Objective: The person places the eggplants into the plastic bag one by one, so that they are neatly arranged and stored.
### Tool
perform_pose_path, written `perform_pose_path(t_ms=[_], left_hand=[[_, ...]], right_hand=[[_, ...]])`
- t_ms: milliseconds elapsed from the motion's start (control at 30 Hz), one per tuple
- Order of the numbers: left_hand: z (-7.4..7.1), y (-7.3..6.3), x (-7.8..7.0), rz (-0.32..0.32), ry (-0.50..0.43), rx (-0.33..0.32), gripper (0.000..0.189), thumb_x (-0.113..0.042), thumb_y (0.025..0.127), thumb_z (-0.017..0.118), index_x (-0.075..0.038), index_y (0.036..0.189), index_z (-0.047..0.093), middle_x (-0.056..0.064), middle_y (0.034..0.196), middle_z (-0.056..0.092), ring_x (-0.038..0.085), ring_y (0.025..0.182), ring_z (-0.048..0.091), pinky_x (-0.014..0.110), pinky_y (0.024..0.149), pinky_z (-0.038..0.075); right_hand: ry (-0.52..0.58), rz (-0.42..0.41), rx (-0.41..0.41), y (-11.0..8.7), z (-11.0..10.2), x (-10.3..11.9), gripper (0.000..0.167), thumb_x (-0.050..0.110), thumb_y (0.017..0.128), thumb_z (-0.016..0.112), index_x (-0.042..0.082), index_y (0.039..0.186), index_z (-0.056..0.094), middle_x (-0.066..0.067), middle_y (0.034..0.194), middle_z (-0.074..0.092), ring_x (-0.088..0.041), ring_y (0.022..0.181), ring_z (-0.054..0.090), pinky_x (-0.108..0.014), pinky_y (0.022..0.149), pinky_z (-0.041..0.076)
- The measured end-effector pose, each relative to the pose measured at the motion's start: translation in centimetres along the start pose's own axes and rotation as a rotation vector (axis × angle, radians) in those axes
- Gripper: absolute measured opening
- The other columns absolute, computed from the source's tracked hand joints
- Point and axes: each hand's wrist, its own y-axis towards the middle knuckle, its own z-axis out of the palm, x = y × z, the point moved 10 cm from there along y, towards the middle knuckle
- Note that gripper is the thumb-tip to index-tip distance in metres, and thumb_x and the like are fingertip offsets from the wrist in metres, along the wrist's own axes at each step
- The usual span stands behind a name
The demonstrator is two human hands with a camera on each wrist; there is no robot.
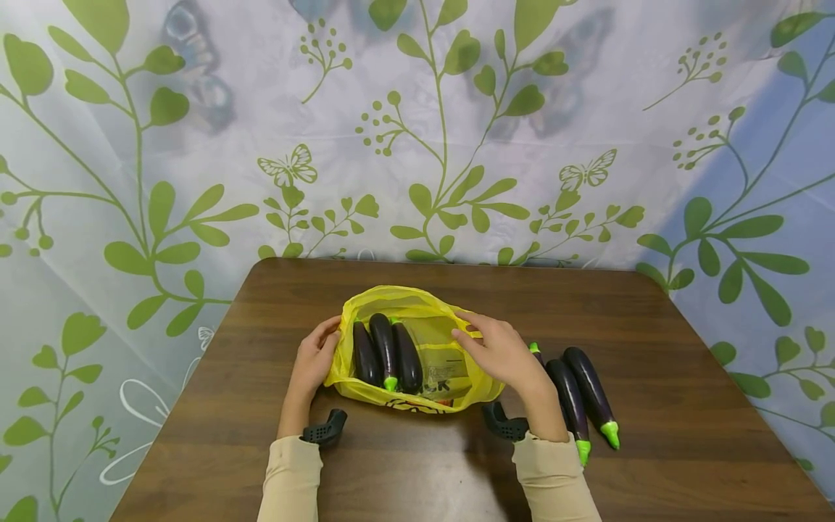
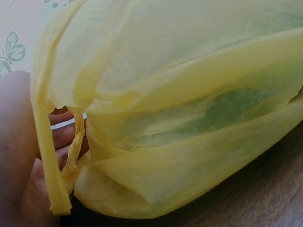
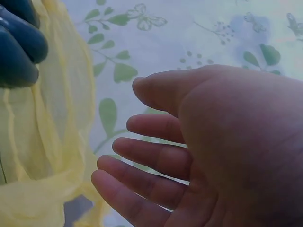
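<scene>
A yellow plastic bag (image 1: pixel 483 384) stands with its mouth wide open on the table. Inside, on its left side, lie three dark purple eggplants (image 1: pixel 407 359) with bright green tips. My left hand (image 1: pixel 313 362) holds the bag's left rim, and in the left wrist view a handle loop (image 2: pixel 75 146) hangs across its fingers. At the right rim is my right hand (image 1: pixel 505 355); its fingers are spread and fairly straight, apart from the yellow plastic in the right wrist view, where dark eggplants (image 3: pixel 21 42) show at the upper left.
To the right of the bag, more eggplants (image 1: pixel 590 391) lie on the brown wooden table (image 1: pixel 417 471), one mostly hidden by the right hand. Black wrist mounts (image 1: pixel 326 428) sit on both wrists. A leaf-patterned curtain (image 1: pixel 417 145) hangs behind the table.
</scene>
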Motion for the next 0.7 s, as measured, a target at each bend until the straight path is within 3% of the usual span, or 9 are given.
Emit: perform_pose_path(t_ms=[433, 700], left_hand=[[0.1, 0.1, -0.1, 0.0, -0.009, 0.004, 0.04, -0.022, 0.11, 0.049, -0.013, 0.149, 0.055, 0.014, 0.147, 0.058, 0.03, 0.133, 0.056, 0.049, 0.109, 0.045], [0.1, 0.0, 0.1, -0.006, -0.016, 0.002, 0.04, -0.022, 0.109, 0.05, -0.013, 0.148, 0.056, 0.014, 0.146, 0.059, 0.03, 0.131, 0.058, 0.049, 0.109, 0.045]], right_hand=[[-0.028, 0.028, -0.046, -0.8, -2.4, -1.6, 0.052, 0.036, 0.108, 0.055, 0.009, 0.152, 0.051, -0.017, 0.147, 0.059, -0.039, 0.126, 0.061, -0.058, 0.101, 0.05], [-0.043, 0.061, -0.071, -1.4, -3.5, -2.6, 0.052, 0.036, 0.108, 0.054, 0.01, 0.152, 0.051, -0.019, 0.14, 0.063, -0.039, 0.123, 0.063, -0.058, 0.1, 0.051]])
